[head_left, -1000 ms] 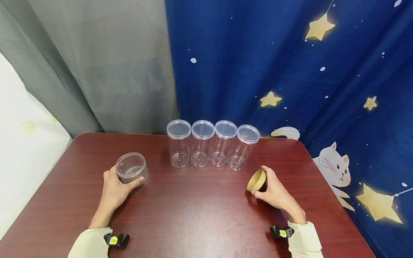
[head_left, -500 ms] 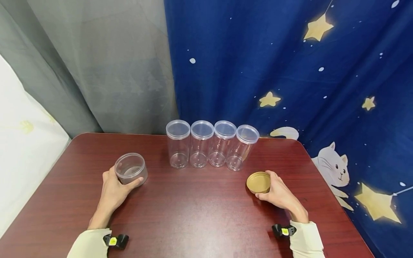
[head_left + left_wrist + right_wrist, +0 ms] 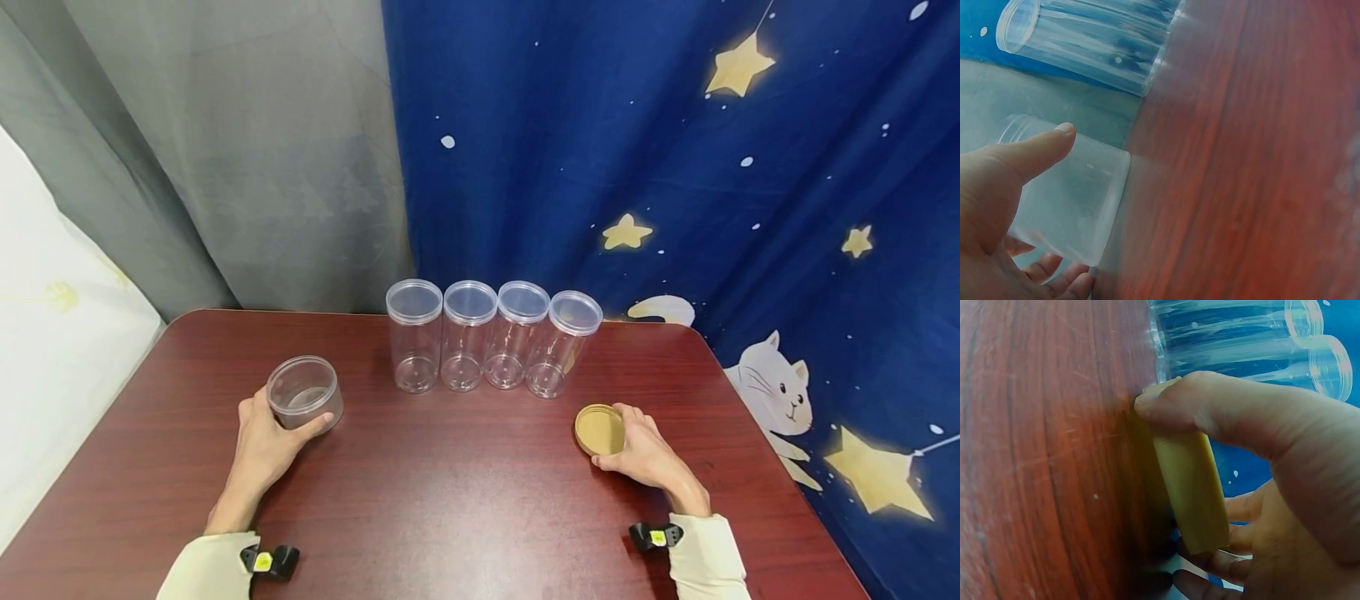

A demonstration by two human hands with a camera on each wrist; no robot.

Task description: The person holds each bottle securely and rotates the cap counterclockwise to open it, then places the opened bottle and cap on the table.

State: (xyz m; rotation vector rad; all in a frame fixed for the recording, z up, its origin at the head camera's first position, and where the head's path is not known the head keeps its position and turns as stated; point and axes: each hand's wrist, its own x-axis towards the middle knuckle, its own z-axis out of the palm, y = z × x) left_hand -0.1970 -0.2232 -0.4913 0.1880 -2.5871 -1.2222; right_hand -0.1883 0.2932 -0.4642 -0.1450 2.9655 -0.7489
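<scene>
The gap across the counter matters most: a short clear jar stands upright on the left, and a shallow gold lid lies well apart from it on the right. The left hand grips the jar, thumb along the near side and fingers curled round the other, its uncovered mouth facing up. The right hand holds the lid by its edge, fingers spread about as wide as the disc, thumb at the near rim. The lid lies to the left of that palm, hollow side up; whether it touches the counter is hard to tell. Beyond and between the hands stand four tall capped jars, nearer the right hand.
</scene>
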